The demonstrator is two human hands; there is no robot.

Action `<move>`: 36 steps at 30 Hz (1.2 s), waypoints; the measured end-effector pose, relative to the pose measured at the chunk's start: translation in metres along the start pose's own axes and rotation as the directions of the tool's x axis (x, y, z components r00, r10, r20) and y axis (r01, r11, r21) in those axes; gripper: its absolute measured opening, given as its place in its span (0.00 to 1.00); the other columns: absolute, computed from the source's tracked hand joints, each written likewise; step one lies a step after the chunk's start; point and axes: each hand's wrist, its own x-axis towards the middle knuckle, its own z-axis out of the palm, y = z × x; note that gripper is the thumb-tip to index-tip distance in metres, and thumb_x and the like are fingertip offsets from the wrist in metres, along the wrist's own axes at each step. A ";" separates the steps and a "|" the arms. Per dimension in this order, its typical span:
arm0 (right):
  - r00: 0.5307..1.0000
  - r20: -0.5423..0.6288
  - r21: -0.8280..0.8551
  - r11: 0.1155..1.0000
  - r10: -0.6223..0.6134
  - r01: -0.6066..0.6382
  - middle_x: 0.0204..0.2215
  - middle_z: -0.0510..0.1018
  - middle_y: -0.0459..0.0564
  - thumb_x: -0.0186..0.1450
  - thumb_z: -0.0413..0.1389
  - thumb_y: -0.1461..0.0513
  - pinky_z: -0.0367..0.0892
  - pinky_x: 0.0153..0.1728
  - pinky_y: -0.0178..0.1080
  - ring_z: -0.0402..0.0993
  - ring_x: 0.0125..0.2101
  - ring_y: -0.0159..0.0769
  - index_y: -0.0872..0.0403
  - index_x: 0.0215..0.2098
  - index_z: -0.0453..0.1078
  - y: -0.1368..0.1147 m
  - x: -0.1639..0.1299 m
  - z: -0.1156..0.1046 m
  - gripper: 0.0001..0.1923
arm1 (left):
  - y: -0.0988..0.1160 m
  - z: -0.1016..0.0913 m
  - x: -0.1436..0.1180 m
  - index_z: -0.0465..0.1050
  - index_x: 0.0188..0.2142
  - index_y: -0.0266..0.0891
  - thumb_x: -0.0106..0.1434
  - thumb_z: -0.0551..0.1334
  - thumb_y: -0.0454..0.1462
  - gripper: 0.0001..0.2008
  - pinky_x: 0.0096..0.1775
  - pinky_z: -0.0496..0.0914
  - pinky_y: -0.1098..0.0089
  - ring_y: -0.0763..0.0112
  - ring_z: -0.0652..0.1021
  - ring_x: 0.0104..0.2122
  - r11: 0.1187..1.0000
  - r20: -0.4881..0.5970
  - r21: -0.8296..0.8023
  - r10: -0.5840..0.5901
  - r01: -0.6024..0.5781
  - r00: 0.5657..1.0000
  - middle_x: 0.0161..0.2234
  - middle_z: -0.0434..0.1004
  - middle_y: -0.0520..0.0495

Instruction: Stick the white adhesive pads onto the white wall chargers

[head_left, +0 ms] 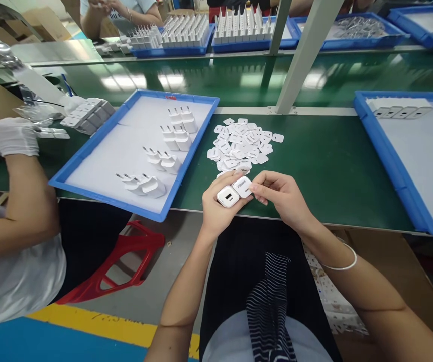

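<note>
My left hand is closed around two white USB wall chargers held side by side, their end faces turned up towards me. The left charger shows a wide dark port and a narrow one. On the end of the right charger lies a thin white face plate with dark print. My right hand pinches this plate at its right edge with thumb and forefinger; whether it lies fully flat cannot be made out. Just beyond my hands is a loose pile of similar white plates on the green bench.
On the left, a blue-rimmed tray holds several plug-up chargers. Another tray on the right has a row of chargers. A co-worker's gloved hand is at far left. A metal post rises behind the bench.
</note>
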 end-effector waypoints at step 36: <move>0.998 -0.010 -0.300 0.952 0.057 -0.057 0.19 0.63 0.41 0.61 0.57 0.55 0.52 0.26 0.37 0.56 0.23 0.29 0.52 0.21 0.59 0.005 0.004 0.005 0.16 | -0.006 -0.004 -0.005 0.80 0.47 0.43 0.51 0.77 0.34 0.23 0.56 0.74 0.57 0.58 0.80 0.52 0.996 0.033 0.053 0.069 -0.071 0.997 0.49 0.82 0.41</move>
